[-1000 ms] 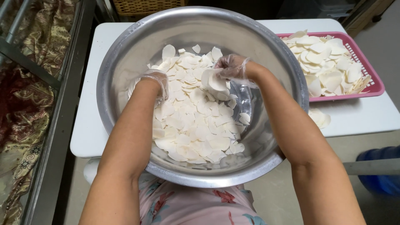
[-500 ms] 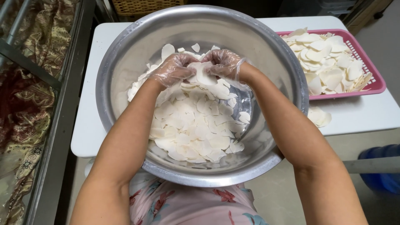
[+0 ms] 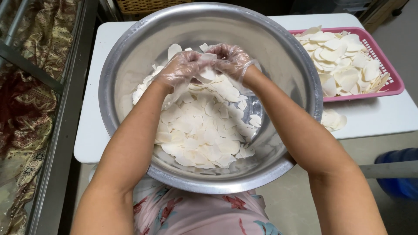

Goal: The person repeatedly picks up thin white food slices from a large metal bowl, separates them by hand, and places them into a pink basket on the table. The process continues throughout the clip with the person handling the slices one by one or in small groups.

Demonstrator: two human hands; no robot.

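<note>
Bright, even overhead light fills the view; the steel bowl (image 3: pixel 130 78) shows soft glare on its inner wall, shadows under the arms are faint, focus is sharp, and the edges bend slightly

No packages, labels, signs, screens.

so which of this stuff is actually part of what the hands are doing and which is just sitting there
In use:
left hand and right hand, gloved, together over the pile
white slices
metal bowl

Lying about:
pink basket of slices
loose slices on the white table
wicker basket
patterned cloth
</note>
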